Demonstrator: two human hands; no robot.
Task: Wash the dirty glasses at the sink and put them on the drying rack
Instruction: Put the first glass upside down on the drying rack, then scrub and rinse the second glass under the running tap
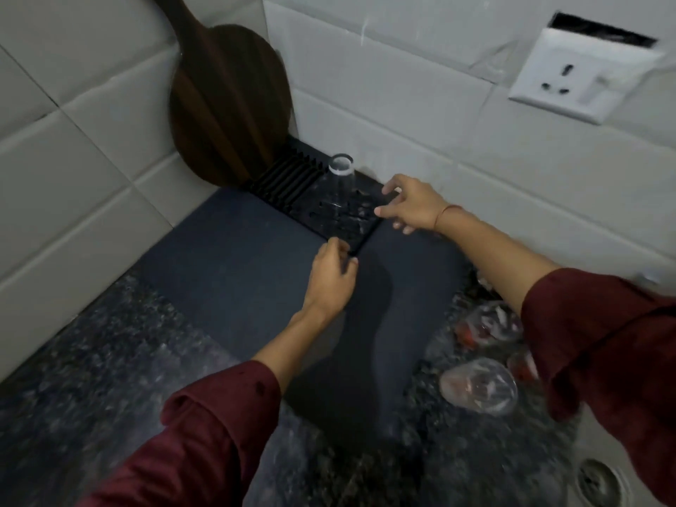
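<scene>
Speckled counter; dark mat; wooden board leaning in the tiled corner. Black drying rack on the mat with a clear glass upturned on it. Dirty glasses stand beside the right forearm. Left hand pinches the rack's near corner. Right hand, thumb and forefinger spread, touches its right edge; grip unclear.
</scene>
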